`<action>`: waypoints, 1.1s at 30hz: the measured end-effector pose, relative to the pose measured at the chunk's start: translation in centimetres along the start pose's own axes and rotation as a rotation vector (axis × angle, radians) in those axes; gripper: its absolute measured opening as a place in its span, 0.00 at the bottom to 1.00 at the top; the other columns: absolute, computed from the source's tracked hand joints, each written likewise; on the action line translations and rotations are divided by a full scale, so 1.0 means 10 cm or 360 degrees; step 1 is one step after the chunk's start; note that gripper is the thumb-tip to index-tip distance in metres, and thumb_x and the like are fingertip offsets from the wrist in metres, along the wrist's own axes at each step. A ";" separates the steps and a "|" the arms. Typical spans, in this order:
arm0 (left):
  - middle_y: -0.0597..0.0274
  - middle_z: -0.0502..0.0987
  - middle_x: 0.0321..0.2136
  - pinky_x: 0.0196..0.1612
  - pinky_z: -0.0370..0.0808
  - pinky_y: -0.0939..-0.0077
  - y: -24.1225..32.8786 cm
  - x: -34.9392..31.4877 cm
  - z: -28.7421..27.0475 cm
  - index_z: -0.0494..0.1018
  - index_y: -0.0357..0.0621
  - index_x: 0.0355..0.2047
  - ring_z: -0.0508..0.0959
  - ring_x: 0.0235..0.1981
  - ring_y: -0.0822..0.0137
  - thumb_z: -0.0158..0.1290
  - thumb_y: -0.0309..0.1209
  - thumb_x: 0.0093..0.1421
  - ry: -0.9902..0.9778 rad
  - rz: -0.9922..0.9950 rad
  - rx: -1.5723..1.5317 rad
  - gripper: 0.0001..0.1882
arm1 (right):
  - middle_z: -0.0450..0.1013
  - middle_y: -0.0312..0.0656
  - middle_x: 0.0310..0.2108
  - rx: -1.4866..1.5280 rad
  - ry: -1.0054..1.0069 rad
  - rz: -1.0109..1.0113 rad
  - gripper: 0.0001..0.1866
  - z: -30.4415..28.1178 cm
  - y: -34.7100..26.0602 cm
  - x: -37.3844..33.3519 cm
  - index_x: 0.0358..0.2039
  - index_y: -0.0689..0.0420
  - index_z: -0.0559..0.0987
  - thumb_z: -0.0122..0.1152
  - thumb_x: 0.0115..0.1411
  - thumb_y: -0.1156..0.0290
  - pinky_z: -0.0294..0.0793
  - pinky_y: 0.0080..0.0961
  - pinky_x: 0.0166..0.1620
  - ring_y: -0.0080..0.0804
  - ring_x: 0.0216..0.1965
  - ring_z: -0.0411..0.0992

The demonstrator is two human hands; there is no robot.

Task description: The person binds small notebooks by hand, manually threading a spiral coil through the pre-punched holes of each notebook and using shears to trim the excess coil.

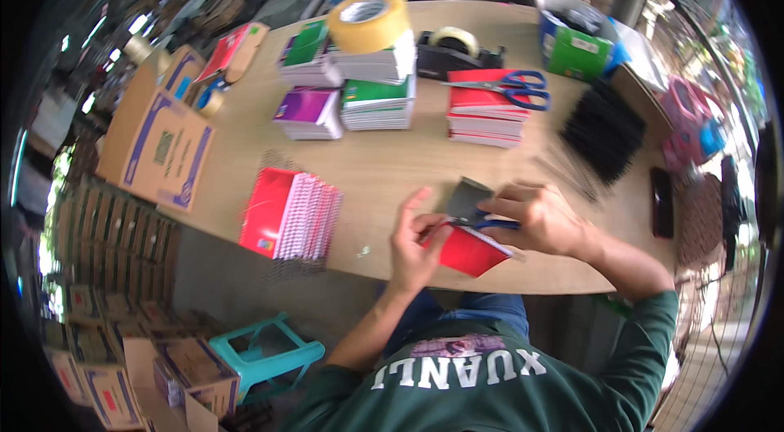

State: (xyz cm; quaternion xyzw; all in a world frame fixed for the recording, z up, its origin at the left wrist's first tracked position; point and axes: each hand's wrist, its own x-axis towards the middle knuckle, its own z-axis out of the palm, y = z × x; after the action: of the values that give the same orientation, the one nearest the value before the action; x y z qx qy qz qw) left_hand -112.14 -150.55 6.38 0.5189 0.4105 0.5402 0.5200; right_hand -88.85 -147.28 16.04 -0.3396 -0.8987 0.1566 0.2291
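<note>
We are mid-way through working on a single red notebook (pixel 472 251) at the near edge of the table (pixel 384 171), right in front of our body. Our left hand (pixel 415 242) props the notebook from its left side, fingers curled against the cover with the index finger raised. Our right hand (pixel 541 218) comes over the top, fingers closed on a blue-handled tool (pixel 490 224) and touching a dark grey flap (pixel 467 198) that stands up from the notebook; motion blur keeps us from telling whether that flap is a cover or a loose sheet, or what exactly the tool is.

We judge the step to be fitting or trimming at the notebook's upper edge. The next move calls for a firm left-hand hold, so the book does not slide off the table edge, and careful aim with the tool.

The notebook looks thin, bright red, tilted, with one corner hanging over the table edge. Well apart to the left lies a fanned row of finished spiral notebooks (pixel 290 214); black binding coils (pixel 603 131) lie to the right, and blue scissors (pixel 513 87) rest on a red stack (pixel 488 112) further back.
</note>
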 end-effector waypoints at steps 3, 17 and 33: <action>0.58 0.83 0.40 0.48 0.78 0.76 0.12 -0.01 0.07 0.72 0.37 0.56 0.81 0.42 0.71 0.59 0.22 0.62 -0.0056 0.0092 0.0507 0.21 | 0.79 0.49 0.34 0.0270 -0.0107 0.0517 0.16 0.01 -0.08 -0.12 0.41 0.59 0.84 0.71 0.53 0.65 0.79 0.37 0.40 0.49 0.36 0.79; 0.55 0.73 0.31 0.47 0.65 0.60 1.66 1.12 -1.94 0.68 0.42 0.34 0.74 0.39 0.54 0.43 0.25 0.61 -0.0548 0.0215 0.2049 0.04 | 0.74 0.48 0.41 -0.0363 0.0628 0.0869 0.21 0.52 0.73 -1.05 0.45 0.63 0.80 0.71 0.48 0.77 0.72 0.39 0.49 0.48 0.45 0.70; 0.53 0.71 0.53 0.57 0.72 0.62 1.68 0.44 -0.76 0.72 0.36 0.50 0.73 0.54 0.63 0.55 0.24 0.61 -0.0188 0.1058 0.0887 0.17 | 0.70 0.51 0.52 -0.0663 0.0927 0.0630 0.29 0.11 0.78 -0.38 0.52 0.55 0.79 0.73 0.46 0.74 0.68 0.48 0.57 0.56 0.54 0.67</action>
State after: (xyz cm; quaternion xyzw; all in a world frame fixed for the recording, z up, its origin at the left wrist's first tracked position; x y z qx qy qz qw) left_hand -121.60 -147.55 22.49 0.7733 0.3207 0.5162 0.1807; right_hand -82.66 -144.40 10.50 -0.5754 -0.7260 -0.0903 0.3657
